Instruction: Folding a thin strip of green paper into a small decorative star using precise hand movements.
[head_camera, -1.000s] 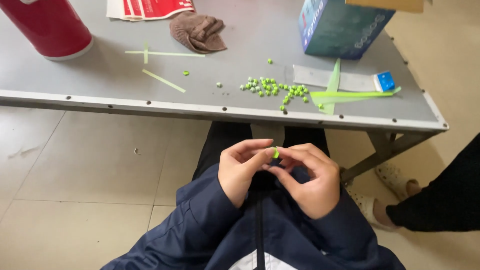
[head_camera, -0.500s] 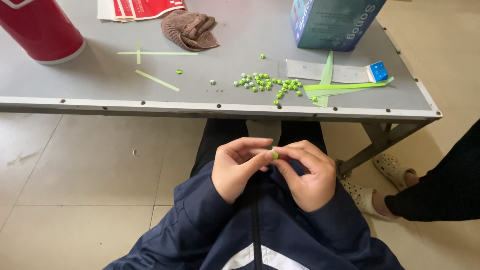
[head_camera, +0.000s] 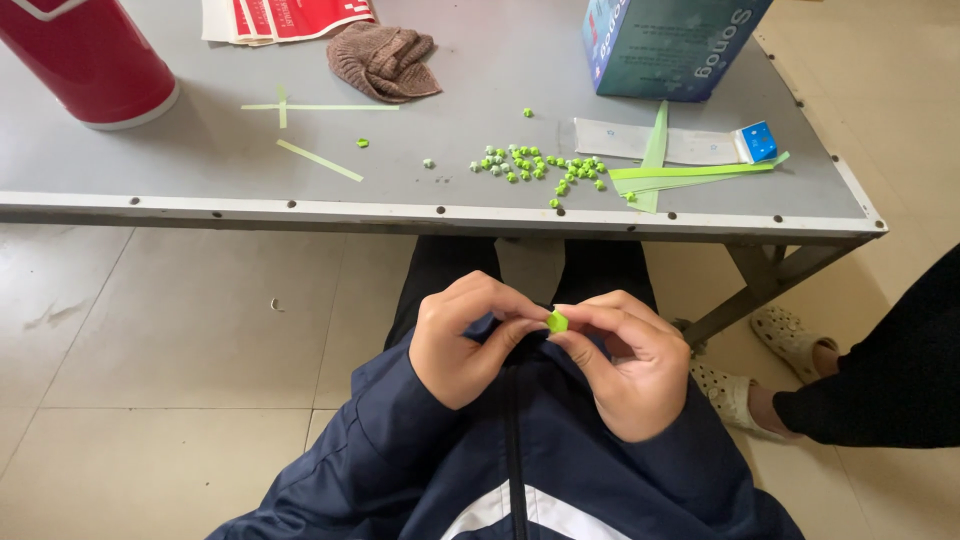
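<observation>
Green paper is being pinched into a small star (head_camera: 557, 321), held between the fingertips of both hands just below the table (head_camera: 440, 210) edge, over the lap. The left hand (head_camera: 463, 340) and the right hand (head_camera: 622, 362) are both clamped on it, thumbs and forefingers pressed together around it.

Judging by what lies on the table, much is already done: a loose pile of finished stars (head_camera: 540, 167) sits near the table's front edge, roughly two dozen, too small to count exactly, with three or four strays off to its left. Some work seems left, since unused strips (head_camera: 690, 172) lie just right of the pile, about three, and three more thin strips (head_camera: 318, 159) lie farther left.

Also on the table: one red flask (head_camera: 85, 55) at the far left, one brown cloth (head_camera: 384, 60), one stack of red leaflets (head_camera: 285, 17), one blue box (head_camera: 670, 45), one flat white packet (head_camera: 690, 145).
</observation>
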